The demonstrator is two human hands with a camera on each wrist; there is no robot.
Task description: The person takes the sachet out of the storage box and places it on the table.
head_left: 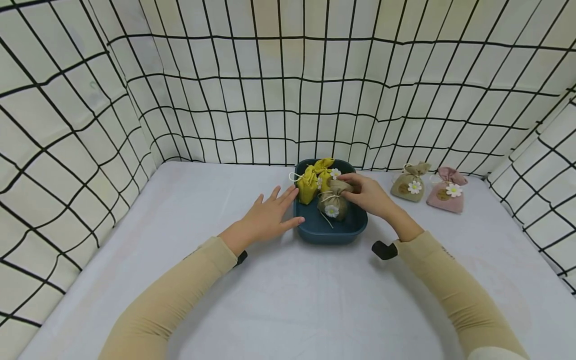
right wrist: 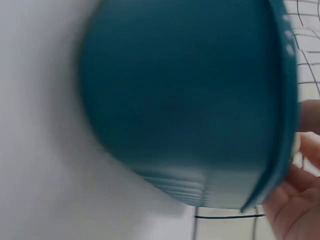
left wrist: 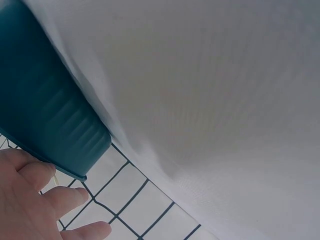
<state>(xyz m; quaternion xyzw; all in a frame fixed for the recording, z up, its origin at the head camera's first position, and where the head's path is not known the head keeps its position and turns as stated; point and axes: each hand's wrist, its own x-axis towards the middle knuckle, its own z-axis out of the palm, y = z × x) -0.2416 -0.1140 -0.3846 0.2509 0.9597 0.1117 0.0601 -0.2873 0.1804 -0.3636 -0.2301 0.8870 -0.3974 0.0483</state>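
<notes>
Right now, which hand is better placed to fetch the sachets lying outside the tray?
Right hand, probably: the olive sachet and pink sachet lie to its right, while the left hand rests beyond the blue tray.

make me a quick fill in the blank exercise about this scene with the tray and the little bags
1. The right hand grips the olive bag inside the ____ tray.
2. The other two bags in the tray are ____.
3. The left hand rests with its fingers against the tray's ____ side.
4. On the table right of the tray, a pink bag lies beside a ____ one.

Missing words: blue; yellow; left; tan
</notes>
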